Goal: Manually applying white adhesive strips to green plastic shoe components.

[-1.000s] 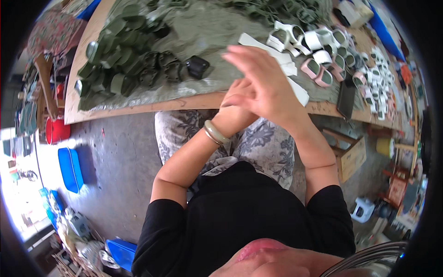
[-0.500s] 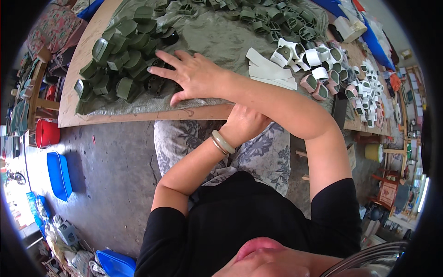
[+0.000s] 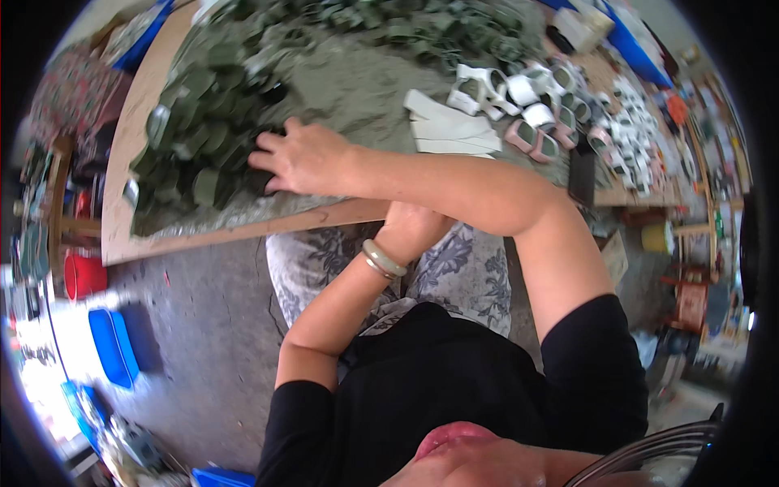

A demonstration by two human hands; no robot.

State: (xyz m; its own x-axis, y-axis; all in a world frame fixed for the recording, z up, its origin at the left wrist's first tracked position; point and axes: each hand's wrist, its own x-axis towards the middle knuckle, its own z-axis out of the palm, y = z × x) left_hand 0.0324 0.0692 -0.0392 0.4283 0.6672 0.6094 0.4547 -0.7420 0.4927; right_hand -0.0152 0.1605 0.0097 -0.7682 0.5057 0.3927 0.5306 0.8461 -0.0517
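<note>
My right hand (image 3: 304,158) reaches across to the left, at the right edge of a heap of dark green, band-like curved pieces (image 3: 213,187). Its fingers are apart and bent, with the tips at some small dark pieces; I see nothing held. Below the right forearm, at the table's front edge, is my left hand (image 3: 414,227), with a pale bangle (image 3: 383,258) on the wrist. The left fingers are hidden behind the right forearm. Flat white strips (image 3: 450,128) lie fanned out to the right of my right hand.
A crumpled grey-green sheet (image 3: 341,81) covers much of the wooden table (image 3: 122,219). More green pieces (image 3: 454,32) line the back. White and pink loop-shaped pieces (image 3: 535,114) are heaped at the right. On the floor at left stand a blue basin (image 3: 114,347) and a red bucket (image 3: 85,276).
My right hand has drawn slightly left and closer to the table's front edge, its fingers more bent. The whole view has shifted a little. My left hand stays under the right forearm.
</note>
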